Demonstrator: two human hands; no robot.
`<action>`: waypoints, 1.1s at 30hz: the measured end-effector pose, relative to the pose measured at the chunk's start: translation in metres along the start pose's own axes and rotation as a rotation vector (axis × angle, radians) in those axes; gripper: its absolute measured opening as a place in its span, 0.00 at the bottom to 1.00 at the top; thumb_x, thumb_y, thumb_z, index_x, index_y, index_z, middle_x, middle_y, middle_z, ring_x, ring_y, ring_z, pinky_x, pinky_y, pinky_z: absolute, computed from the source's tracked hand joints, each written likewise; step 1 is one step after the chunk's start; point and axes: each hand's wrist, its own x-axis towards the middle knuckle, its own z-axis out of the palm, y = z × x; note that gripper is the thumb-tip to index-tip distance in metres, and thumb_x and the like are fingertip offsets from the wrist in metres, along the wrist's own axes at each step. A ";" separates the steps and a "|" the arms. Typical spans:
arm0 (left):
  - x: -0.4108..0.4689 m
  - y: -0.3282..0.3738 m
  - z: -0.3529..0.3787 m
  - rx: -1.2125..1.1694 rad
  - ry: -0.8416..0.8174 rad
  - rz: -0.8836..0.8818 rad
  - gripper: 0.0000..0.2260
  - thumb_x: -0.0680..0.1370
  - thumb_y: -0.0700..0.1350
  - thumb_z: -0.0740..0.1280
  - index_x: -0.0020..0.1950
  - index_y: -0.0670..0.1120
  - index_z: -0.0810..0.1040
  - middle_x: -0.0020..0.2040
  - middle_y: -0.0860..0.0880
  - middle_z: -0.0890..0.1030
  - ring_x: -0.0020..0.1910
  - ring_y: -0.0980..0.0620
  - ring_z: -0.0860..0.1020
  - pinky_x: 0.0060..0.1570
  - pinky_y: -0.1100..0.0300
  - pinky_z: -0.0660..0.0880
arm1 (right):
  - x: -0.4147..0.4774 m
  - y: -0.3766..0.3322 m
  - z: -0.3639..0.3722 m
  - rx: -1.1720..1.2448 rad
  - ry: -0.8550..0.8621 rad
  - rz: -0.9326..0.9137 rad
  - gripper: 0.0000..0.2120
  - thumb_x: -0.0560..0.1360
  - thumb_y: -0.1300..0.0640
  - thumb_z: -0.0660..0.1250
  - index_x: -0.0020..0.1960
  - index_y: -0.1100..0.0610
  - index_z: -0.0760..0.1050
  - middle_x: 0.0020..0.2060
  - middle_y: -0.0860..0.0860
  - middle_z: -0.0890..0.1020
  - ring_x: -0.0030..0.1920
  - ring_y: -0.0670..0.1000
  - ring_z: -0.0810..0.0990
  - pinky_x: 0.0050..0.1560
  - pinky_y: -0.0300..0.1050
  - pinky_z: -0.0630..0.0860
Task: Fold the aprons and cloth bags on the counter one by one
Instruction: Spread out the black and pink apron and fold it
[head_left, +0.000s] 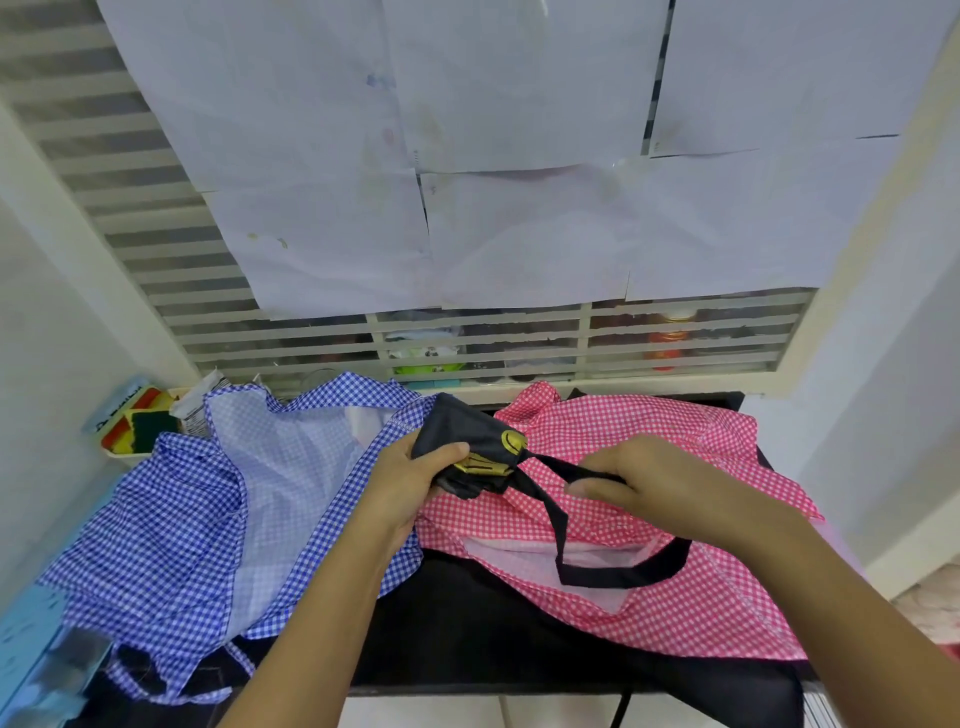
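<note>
A bunched black cloth bag (467, 441) with a yellow print is held above the counter. My left hand (410, 483) grips the bundle from the left. Its long black strap (613, 574) loops down over a pink gingham apron (675, 587), and my right hand (639, 478) pinches the strap near the bundle. A blue gingham apron (197, 519) lies crumpled on the left of the black counter (467, 639). More black cloth (701, 691) hangs over the counter's front right edge.
A louvred window (467, 338) covered with white paper sheets stands right behind the counter. A tray with coloured sponges (135, 421) sits at the back left. White walls close in on both sides. A light blue object (31, 639) is at the lower left.
</note>
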 end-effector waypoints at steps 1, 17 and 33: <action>0.001 -0.003 0.002 0.045 0.041 0.031 0.09 0.74 0.39 0.71 0.53 0.42 0.80 0.47 0.44 0.84 0.46 0.47 0.83 0.45 0.57 0.79 | 0.001 -0.003 0.002 -0.050 -0.002 0.001 0.18 0.80 0.47 0.59 0.40 0.59 0.74 0.26 0.47 0.69 0.25 0.46 0.64 0.29 0.39 0.61; -0.028 -0.021 0.062 -0.472 -0.060 -0.233 0.09 0.81 0.43 0.62 0.55 0.40 0.79 0.46 0.41 0.85 0.46 0.46 0.83 0.40 0.54 0.82 | 0.016 -0.023 0.067 -0.100 0.424 -0.002 0.20 0.69 0.61 0.63 0.59 0.54 0.80 0.46 0.51 0.83 0.36 0.50 0.83 0.29 0.40 0.78; -0.027 -0.014 0.052 -0.321 -0.244 -0.295 0.10 0.76 0.33 0.63 0.56 0.37 0.78 0.45 0.41 0.84 0.43 0.48 0.83 0.43 0.57 0.81 | 0.006 -0.010 0.049 0.093 0.478 -0.076 0.15 0.77 0.53 0.63 0.61 0.53 0.79 0.51 0.47 0.80 0.49 0.44 0.79 0.48 0.32 0.73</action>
